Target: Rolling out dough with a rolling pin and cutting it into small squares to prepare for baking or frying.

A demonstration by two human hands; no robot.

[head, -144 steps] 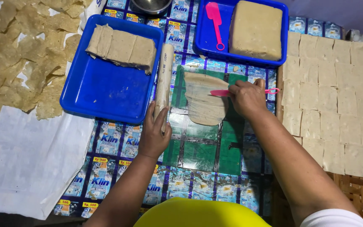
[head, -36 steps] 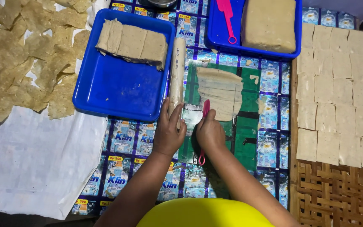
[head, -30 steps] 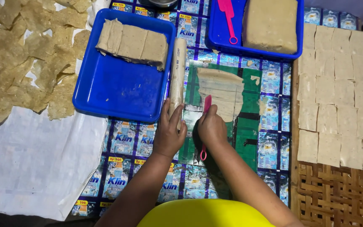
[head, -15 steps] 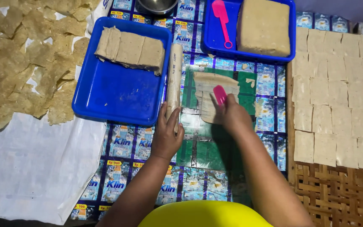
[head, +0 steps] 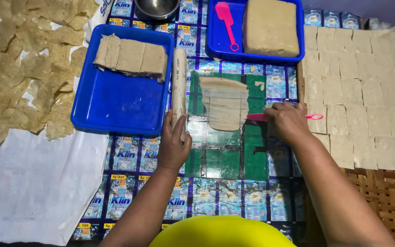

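Rolled dough sheet lies flat on the green mat, centre of the work surface. Right hand closed around a pink plastic cutter, blade at the sheet's right edge. Left hand curled over the near end of the rolling pin. Sheet looks thin, soft, tear-prone; best lifted by an edge, supported underneath.

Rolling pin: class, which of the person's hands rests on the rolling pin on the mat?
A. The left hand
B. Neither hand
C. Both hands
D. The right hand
A. The left hand lies over the near end of the rolling pin, while the right hand holds a pink knife beside the flattened dough sheet.
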